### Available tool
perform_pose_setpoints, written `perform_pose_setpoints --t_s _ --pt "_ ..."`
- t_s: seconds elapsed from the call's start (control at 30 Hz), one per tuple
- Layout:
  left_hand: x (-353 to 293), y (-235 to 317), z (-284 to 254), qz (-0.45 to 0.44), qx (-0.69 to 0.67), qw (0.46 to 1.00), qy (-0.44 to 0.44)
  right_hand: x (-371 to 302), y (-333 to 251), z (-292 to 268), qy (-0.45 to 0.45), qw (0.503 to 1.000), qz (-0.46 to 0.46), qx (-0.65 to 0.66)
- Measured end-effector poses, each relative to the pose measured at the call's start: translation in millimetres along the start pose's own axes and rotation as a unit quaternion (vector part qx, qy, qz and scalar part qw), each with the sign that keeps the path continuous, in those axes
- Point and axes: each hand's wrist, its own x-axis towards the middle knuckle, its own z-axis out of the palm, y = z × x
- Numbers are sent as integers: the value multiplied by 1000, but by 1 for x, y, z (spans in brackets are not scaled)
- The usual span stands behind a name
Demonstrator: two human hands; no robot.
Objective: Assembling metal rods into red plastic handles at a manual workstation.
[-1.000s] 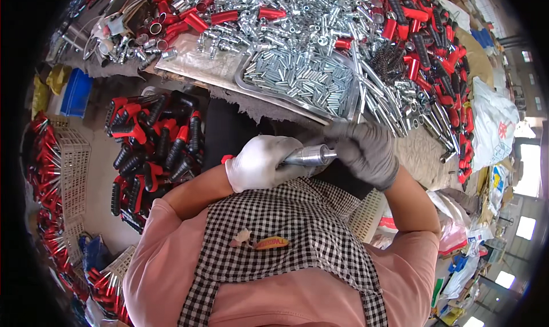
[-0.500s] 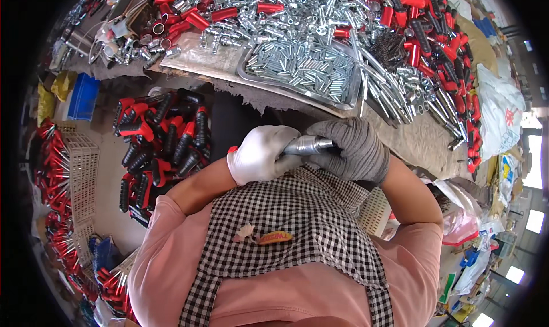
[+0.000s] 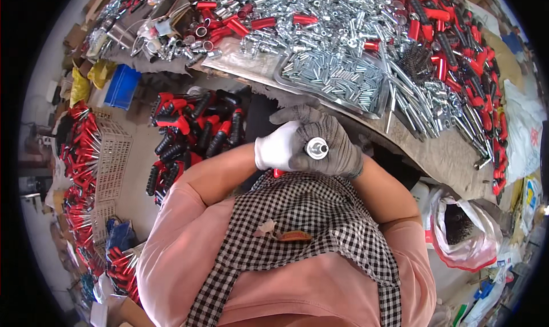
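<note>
My left hand [image 3: 277, 149], in a white glove, is pressed against my right hand [image 3: 337, 147], in a grey ribbed glove, in front of my chest. Between them is a silvery metal cylinder fitting [image 3: 317, 148], its round hollow end facing up out of the grey fingers. My right fingers wrap round it. The left fingers are mostly hidden behind the grey glove, though they appear closed on the same piece. A small red bit [image 3: 278, 172] shows under the white glove; what it belongs to is hidden.
Beyond my hands, a workbench [image 3: 446, 155] carries heaped metal fittings [image 3: 331, 24], a metal tray [image 3: 374, 114] of short pins, long rods [image 3: 409, 101] and red-black handles [image 3: 443, 41]. More handles [image 3: 200, 121] lie left, near a plastic crate [image 3: 111, 167] and blue bin [image 3: 122, 86]. An open bag [image 3: 466, 241] stands right.
The metal fitting has turned from lying sideways to end-up. My hands have closed together, the grey glove now overlapping the white one. The whole view has shifted a little.
</note>
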Motion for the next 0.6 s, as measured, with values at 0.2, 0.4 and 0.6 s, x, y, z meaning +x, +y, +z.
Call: perform_pose_setpoints --t_s 0.2,0.4,0.6 --pt "-24 -64 48 -76 -63 985 143 -14 5 30 326 931 154 -51" --pt "0 -47 9 -98 -161 982 23 -20 16 11 230 962 81 122" --pt "-12 -64 16 -15 -145 989 7 2 4 -23 -94 995 -40 -22"
